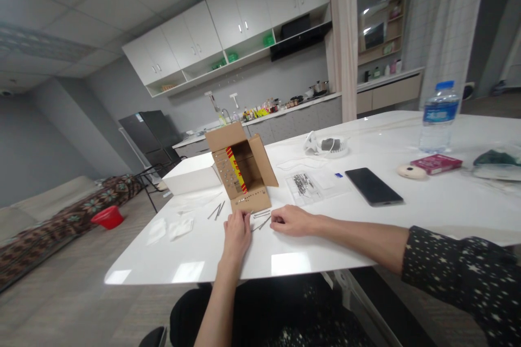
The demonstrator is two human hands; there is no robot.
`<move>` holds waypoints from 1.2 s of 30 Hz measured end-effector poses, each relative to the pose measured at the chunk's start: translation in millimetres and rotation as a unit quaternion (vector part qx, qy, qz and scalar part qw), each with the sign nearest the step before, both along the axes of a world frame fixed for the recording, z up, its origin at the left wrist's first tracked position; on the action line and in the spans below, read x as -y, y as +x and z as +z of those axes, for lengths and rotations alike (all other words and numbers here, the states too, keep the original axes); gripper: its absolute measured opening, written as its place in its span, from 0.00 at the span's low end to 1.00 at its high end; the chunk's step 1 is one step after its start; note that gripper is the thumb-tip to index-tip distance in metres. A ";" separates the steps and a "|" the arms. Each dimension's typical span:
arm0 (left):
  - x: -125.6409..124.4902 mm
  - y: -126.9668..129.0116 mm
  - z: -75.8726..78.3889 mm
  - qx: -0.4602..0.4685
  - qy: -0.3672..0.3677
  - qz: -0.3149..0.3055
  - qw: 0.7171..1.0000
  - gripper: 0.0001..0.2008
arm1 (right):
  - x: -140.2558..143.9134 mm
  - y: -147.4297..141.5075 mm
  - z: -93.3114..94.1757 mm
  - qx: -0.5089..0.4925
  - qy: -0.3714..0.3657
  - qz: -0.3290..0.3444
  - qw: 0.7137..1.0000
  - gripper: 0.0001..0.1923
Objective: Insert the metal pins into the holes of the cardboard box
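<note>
Two bare hands are seen in the head view, low over the white table (163,260). The fingers of the left hand (237,234) are curled narrow, close to the box's front flap (252,203); those of the right hand (293,221) are bunched at the end of one of the thin metal rods (264,223) lying between the hands. Whether anything is gripped by either cannot be told. From that gap, the open cardboard box (256,173) is placed at eleven o'clock, the plastic case (317,195) between one and two, and more loose rods (220,211) near ten. Rods could be rolled away by a careless sleeve, or the box shifted if its flap is knocked by the left hand.
</note>
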State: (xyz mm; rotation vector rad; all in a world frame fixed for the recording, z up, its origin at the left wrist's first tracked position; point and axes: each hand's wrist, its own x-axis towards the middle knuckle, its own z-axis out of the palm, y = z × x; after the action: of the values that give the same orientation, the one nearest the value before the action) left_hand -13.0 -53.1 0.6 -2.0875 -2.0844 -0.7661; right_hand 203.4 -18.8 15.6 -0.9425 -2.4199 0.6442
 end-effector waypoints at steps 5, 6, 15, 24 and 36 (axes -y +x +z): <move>-1.5 -0.4 1.2 0.018 0.012 0.004 1.000 0.13 | 0.8 -0.3 2.1 0.002 0.004 0.003 1.000 0.09; -1.9 -0.3 1.2 0.020 0.012 0.004 1.000 0.13 | 0.9 -0.3 2.3 0.002 0.004 0.003 1.000 0.10; 0.5 5.7 5.0 0.057 0.023 -0.011 0.998 0.08 | 0.7 -0.6 1.4 0.002 0.003 0.002 1.000 0.10; 0.7 5.8 5.9 0.055 0.046 -0.005 0.997 0.07 | 2.5 0.3 4.2 0.002 0.004 0.003 1.000 0.09; -2.6 6.0 21.5 -0.051 -0.028 0.000 0.998 0.07 | -0.3 0.0 0.0 0.001 0.001 0.006 1.000 0.10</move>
State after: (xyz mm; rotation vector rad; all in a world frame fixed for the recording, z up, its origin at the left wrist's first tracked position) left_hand -7.0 -50.5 22.1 -2.1066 -2.0760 -0.5948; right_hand 203.4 -18.4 15.7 -0.9279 -2.4296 0.6452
